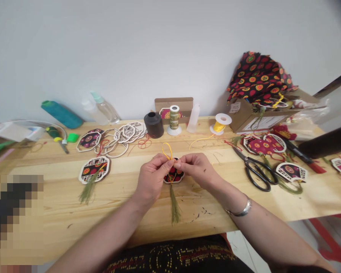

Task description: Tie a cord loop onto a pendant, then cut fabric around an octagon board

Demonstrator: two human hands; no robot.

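Observation:
Between my hands is a pendant [174, 177] with dark patterned fabric in a pale scalloped frame, just above the tabletop or on it; I cannot tell which. A yellow cord loop [167, 150] rises from its top, and an olive tassel [174, 206] hangs toward me. My left hand [155, 174] pinches the base of the cord loop between thumb and fingers. From the other side my right hand [196, 168] pinches at the same spot, its fingertips almost touching the left thumb. The knot under the fingertips is hidden.
Black-handled scissors [257, 170] lie to the right, near finished pendants [291, 172]. A yellow cord spool [220, 124], a gold thread spool [174, 120] and a black cone [154, 125] stand behind. Another tasselled pendant [94, 170] and wooden frames [130, 132] are left. A cardboard box [251, 119] holds fabric.

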